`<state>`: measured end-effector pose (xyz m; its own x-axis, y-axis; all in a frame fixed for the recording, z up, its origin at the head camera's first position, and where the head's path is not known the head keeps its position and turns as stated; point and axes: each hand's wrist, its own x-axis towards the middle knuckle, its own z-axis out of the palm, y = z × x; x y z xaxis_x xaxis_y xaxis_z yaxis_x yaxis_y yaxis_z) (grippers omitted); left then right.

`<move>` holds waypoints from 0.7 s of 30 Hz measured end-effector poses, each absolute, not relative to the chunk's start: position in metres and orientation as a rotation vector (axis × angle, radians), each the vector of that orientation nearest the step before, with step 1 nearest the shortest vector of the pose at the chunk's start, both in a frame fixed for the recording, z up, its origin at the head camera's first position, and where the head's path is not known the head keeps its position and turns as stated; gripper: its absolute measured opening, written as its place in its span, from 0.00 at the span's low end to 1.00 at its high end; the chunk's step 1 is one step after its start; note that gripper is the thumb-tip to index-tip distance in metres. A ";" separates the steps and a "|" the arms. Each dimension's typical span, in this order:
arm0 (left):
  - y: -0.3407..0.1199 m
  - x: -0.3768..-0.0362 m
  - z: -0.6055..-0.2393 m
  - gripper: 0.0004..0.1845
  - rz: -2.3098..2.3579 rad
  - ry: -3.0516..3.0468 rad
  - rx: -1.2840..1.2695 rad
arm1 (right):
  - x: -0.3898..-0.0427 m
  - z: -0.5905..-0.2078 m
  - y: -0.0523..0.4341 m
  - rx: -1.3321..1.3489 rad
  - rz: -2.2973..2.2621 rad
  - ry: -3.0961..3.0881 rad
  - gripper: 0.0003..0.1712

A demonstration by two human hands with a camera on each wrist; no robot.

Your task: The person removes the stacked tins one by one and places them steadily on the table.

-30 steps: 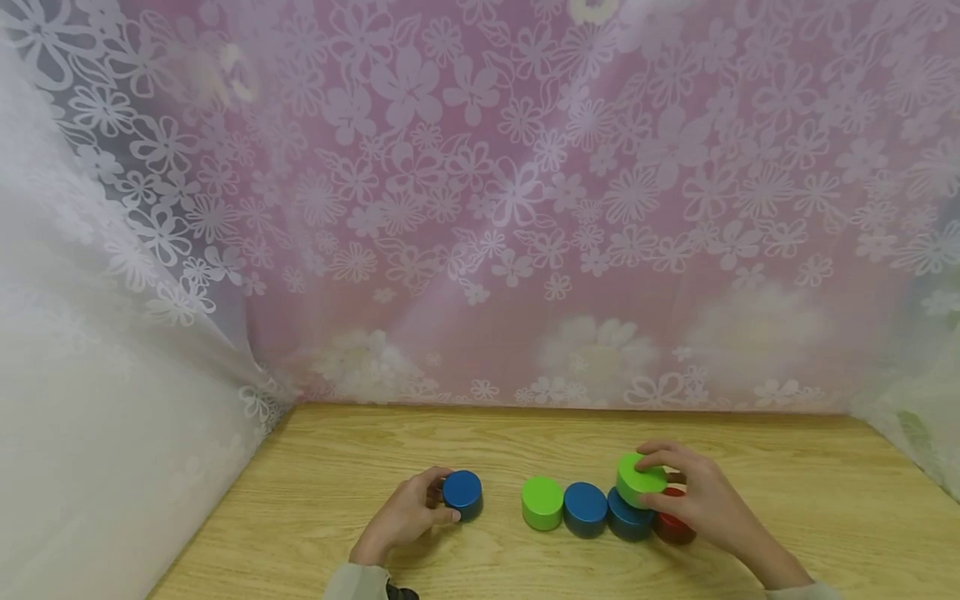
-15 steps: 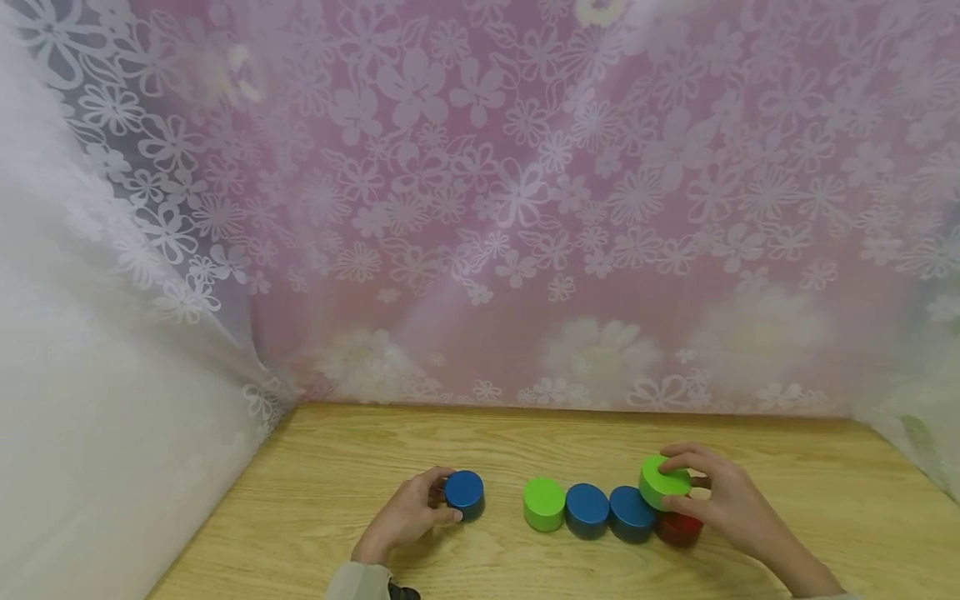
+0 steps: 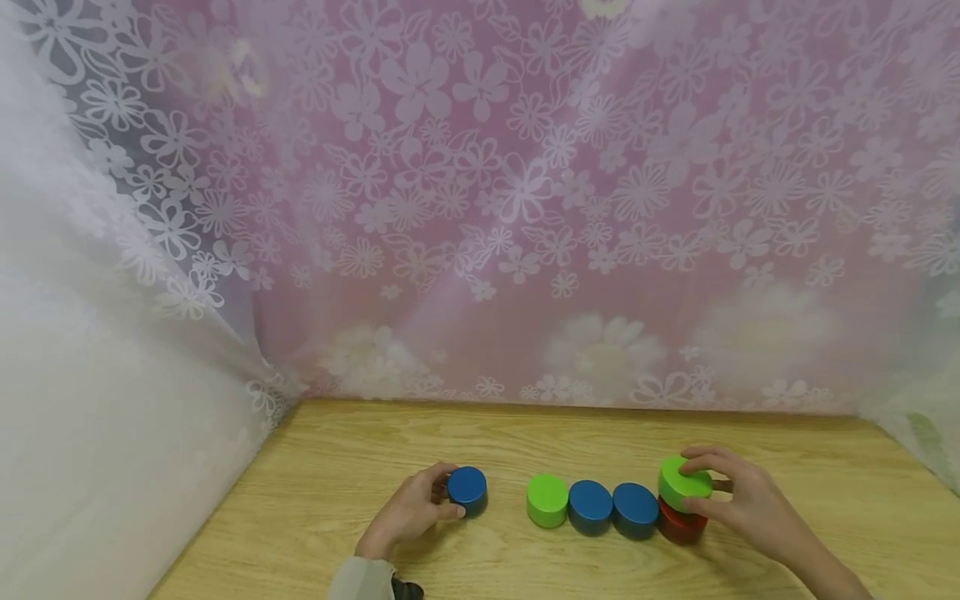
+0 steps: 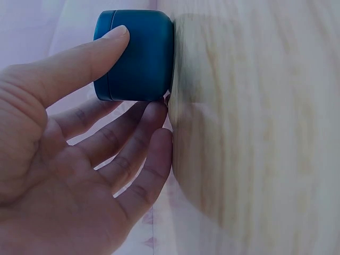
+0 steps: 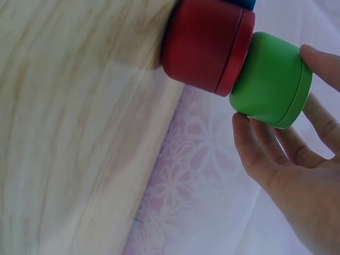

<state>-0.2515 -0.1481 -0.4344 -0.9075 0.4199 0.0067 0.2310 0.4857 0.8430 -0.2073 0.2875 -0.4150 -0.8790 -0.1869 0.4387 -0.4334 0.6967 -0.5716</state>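
Observation:
My left hand (image 3: 408,508) pinches a small round blue tin (image 3: 467,490) between thumb and fingers. In the left wrist view this lidded blue tin (image 4: 141,56) stands on the tabletop. At the right, my right hand (image 3: 750,504) holds a bright green tin (image 3: 684,485) by its sides, over a red tin (image 3: 681,525). The right wrist view has the green tin (image 5: 271,79) against the lid end of the red tin (image 5: 207,42), off-centre from it; whether it rests there I cannot tell.
Left of the red tin, two blue tins (image 3: 590,507) and another green tin (image 3: 547,501) stand in a row, close together. The wooden table (image 3: 480,442) ends at a pink flowered curtain (image 3: 480,250). A white cloth (image 3: 112,417) hangs along the left.
My right hand has carried the green tin rightward, from over the right-hand blue tin to over the red one. My left hand keeps its grip on the blue tin, in place.

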 end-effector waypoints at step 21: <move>-0.148 -0.251 -0.434 0.29 1.398 2.526 0.556 | -0.205 -0.418 0.312 0.452 0.902 -2.550 0.20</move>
